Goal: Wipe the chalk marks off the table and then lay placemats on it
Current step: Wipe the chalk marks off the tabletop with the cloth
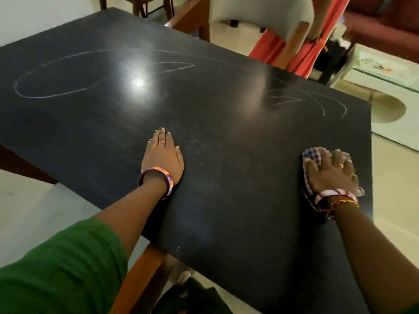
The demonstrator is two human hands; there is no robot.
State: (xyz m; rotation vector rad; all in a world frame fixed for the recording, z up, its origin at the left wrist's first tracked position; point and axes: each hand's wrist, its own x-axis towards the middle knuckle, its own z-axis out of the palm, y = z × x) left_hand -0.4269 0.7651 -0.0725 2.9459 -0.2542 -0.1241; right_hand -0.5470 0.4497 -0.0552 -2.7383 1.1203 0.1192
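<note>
The dark table (204, 200) fills most of the head view. A large white chalk oval (40, 96) runs across its far left, and shorter curved chalk strokes (317, 103) lie at the far right. My left hand (162, 155) rests flat on the tabletop near the middle, fingers straight. My right hand (330, 173) presses a blue-and-white checked cloth (311, 155) onto the table close to its right edge, fingers spread over the cloth. Faint chalk smear shows between the two hands. No placemats are in view.
A white-backed wooden chair (260, 14) stands beyond the table's far edge, with a person in a red garment (301, 51) beside it. A low glass-topped table (381, 71) sits at the right. A wooden chair frame (140, 275) is below the near edge.
</note>
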